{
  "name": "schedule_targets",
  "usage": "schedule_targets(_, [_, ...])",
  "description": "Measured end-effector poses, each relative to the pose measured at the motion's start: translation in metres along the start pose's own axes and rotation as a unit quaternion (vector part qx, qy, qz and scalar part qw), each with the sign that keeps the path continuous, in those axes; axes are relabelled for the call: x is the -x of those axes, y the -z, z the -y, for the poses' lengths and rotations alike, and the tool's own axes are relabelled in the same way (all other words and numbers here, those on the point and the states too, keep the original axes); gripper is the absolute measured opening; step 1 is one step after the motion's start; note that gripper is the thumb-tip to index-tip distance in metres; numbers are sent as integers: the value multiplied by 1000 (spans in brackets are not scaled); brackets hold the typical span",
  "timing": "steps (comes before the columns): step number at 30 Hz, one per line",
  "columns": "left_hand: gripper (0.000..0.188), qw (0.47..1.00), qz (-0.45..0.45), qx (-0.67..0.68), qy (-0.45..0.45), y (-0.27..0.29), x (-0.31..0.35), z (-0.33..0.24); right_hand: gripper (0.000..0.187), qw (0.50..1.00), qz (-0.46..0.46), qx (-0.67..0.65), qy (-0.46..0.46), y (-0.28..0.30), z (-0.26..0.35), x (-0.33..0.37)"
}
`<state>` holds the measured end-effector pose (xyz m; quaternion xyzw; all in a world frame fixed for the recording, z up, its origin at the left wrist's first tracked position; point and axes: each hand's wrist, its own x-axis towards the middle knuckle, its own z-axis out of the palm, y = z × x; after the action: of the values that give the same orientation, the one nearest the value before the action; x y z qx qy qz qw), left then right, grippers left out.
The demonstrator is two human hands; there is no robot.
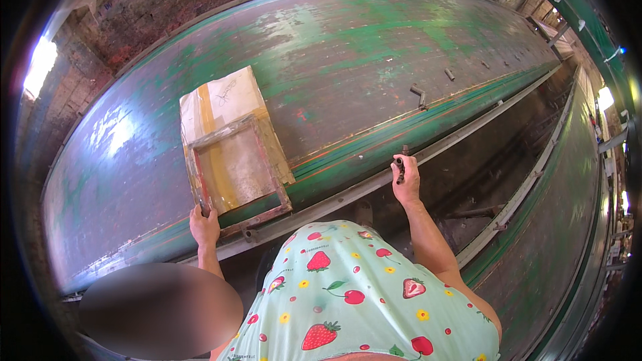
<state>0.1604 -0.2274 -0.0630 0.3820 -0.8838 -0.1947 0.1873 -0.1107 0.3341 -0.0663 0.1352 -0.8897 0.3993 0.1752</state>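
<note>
My left hand [204, 226] grips the lower left corner of a worn, reddish-brown rectangular frame [269, 160]. The frame lies tilted over a pale board [231, 97] with strips of brownish tape, at the near edge of a long table. What fills the frame, if anything, is hard to make out. Off to the right, my right hand [407, 184] is closed around small dark metal pieces with round, tube-like ends [400, 168], just over the table's metal edge rail. Their exact kind cannot be told.
The long table [348, 47] has a worn green and grey surface. An angled metal piece [419, 96] and a short metal piece [449, 74] lie on it, with several smaller bits farther right. A metal rail [461, 128] runs along its near side. Another green table [548, 227] stands at right.
</note>
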Motion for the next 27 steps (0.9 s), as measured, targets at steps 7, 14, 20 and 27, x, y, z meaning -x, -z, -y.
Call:
schedule_targets(7, [32,1000,13,-7,10,0,-1,0,30,1000,3,-7,4,0,0,1])
schedule_targets(14, [26,1000,-1,17,-15,2,-1,3,33,1000,9,3,14,1,-1,0])
schedule_targets(20, [26,998,-13,53,-17,2,-3,14,33,1000,21,-2,5,5,0,-1])
schedule_targets(27, [25,999,2,37,-16,8,-8,33,30,1000,18,-25,1,5,-1,-3])
